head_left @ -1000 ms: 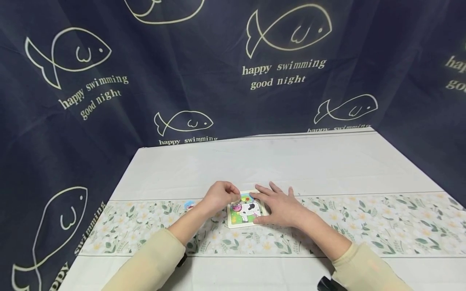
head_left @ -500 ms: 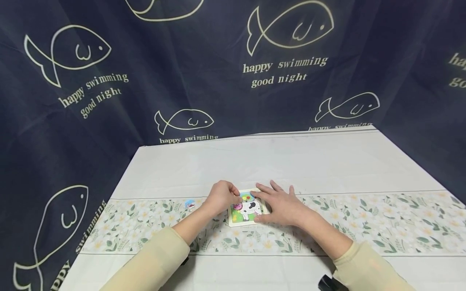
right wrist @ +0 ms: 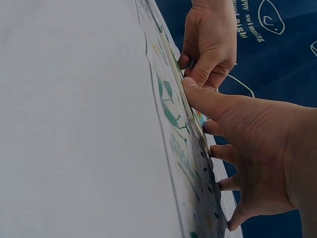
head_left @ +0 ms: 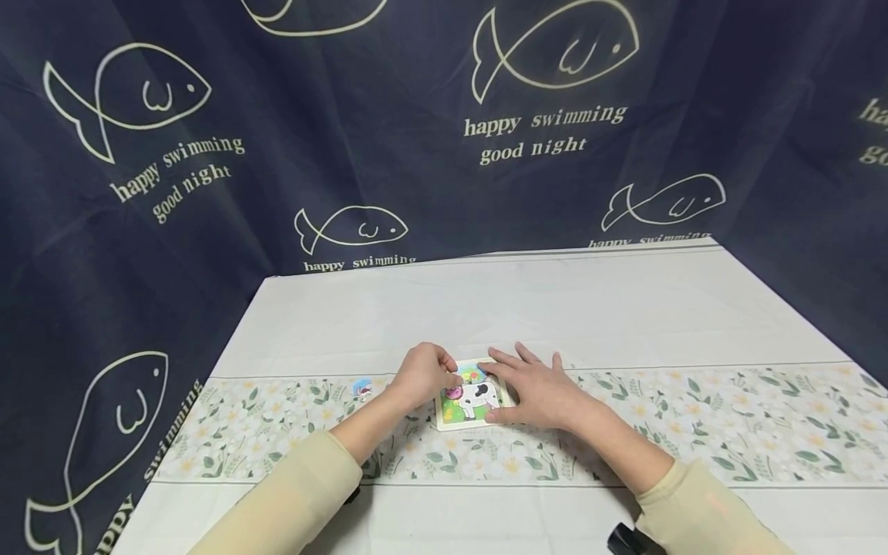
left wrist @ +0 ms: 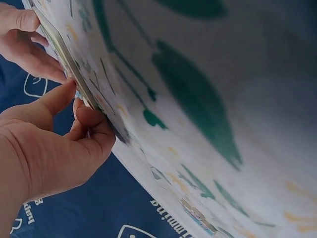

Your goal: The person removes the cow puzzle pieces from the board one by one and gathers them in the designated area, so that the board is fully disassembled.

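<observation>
A small cow jigsaw puzzle (head_left: 477,402) in a pale tray (head_left: 447,426) lies flat on the patterned strip of the table. At its upper left corner, my left hand (head_left: 422,375) has curled fingers and a lowered thumb. Between thumb and finger, the right wrist view shows a small dark edge of a puzzle piece (right wrist: 190,64), mostly hidden. My right hand (head_left: 537,393) rests on the puzzle's right side with fingers spread, thumb near the lower edge and index finger near the top. In the left wrist view the tray (left wrist: 67,57) appears edge-on beside my left hand (left wrist: 59,144).
A loose blue puzzle piece (head_left: 361,388) lies on the table left of the tray, behind my left forearm. The white table (head_left: 486,301) has a floral band (head_left: 694,424) across it. A dark blue fish-print curtain (head_left: 416,154) hangs behind and at the sides.
The head view has tilted slightly. My left thumb has shifted a little over the cow's head, while my right hand stays on the puzzle's right side.
</observation>
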Available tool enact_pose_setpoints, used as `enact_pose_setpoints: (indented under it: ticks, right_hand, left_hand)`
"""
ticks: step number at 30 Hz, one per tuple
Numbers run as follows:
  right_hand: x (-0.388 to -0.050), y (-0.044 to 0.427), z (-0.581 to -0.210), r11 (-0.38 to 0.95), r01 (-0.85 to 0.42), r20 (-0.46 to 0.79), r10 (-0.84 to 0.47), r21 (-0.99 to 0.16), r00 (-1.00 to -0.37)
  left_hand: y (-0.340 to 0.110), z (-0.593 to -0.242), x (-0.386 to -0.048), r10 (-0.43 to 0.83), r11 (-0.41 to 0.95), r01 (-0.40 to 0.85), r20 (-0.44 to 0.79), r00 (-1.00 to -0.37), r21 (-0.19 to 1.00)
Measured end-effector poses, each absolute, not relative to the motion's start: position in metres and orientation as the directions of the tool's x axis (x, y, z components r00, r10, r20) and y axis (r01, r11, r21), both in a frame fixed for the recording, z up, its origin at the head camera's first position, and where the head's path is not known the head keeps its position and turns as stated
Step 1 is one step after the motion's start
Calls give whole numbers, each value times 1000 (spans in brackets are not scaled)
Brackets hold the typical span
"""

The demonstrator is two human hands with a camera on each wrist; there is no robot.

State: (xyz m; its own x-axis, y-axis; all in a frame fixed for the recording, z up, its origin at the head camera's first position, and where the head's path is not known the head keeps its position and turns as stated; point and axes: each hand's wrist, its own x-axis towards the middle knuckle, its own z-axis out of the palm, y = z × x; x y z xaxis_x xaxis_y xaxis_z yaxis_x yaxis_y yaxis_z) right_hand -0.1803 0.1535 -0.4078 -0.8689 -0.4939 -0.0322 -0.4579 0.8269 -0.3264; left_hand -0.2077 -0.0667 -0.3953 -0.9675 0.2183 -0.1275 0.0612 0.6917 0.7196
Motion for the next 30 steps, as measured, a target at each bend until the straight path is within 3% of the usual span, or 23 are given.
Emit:
enact_pose_setpoints:
  ticks: [10, 21, 30]
  right_hand:
    - [-181, 154, -407, 826, -457, -34, -494, -330, -869]
    - [-180, 154, -409, 825, -459, -28, -495, -331, -869]
    - [-181, 153, -409, 826, -460, -28, -495, -325, -868]
  left_hand:
    - [-60, -398, -203, 295, 716, 223, 3, -956, 661]
    - [-58, -398, -204, 284, 741, 207, -19, -959, 638]
    - [-59, -397, -204, 263, 691, 193, 6, -965, 697]
